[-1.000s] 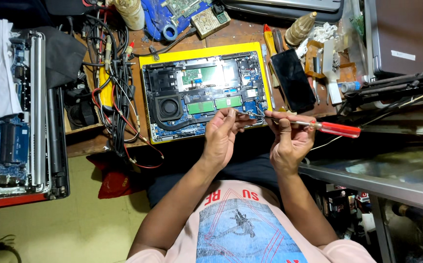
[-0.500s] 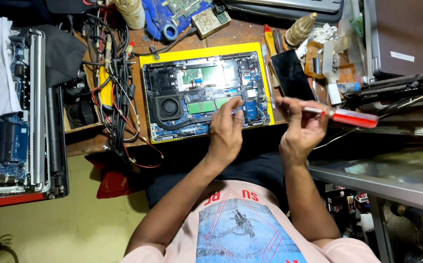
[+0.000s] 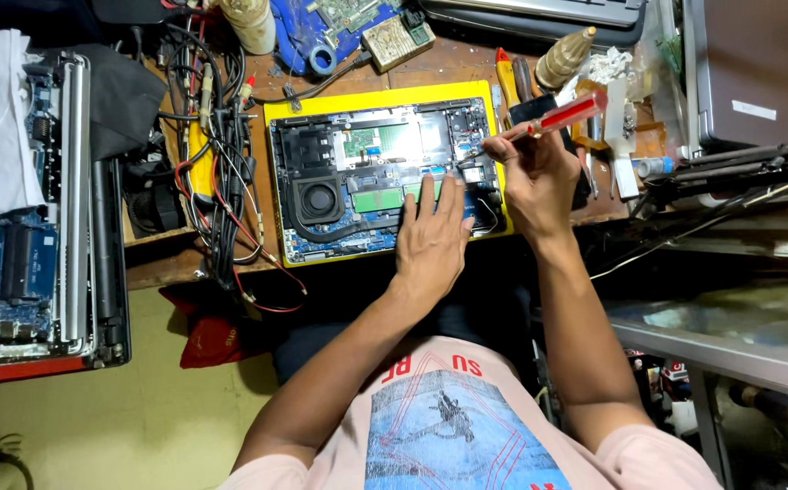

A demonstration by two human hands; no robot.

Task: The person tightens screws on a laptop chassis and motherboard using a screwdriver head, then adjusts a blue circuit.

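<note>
An opened yellow-framed laptop base lies on the wooden bench, its blue circuit board, round fan and green memory modules exposed. My left hand rests flat on the board's lower right area, fingers together and pointing away from me. My right hand grips a red-handled screwdriver, its tip down at the right side of the board near the frame's edge.
A tangle of red and black cables lies left of the laptop. A dismantled laptop chassis stands at far left, a closed grey laptop at upper right. Tools, a blue tape roll and a small circuit board clutter the bench's far edge.
My left hand has flattened onto the board. My right hand has swung the screwdriver from pointing sideways near my chest up to the laptop's right edge, tip down.
</note>
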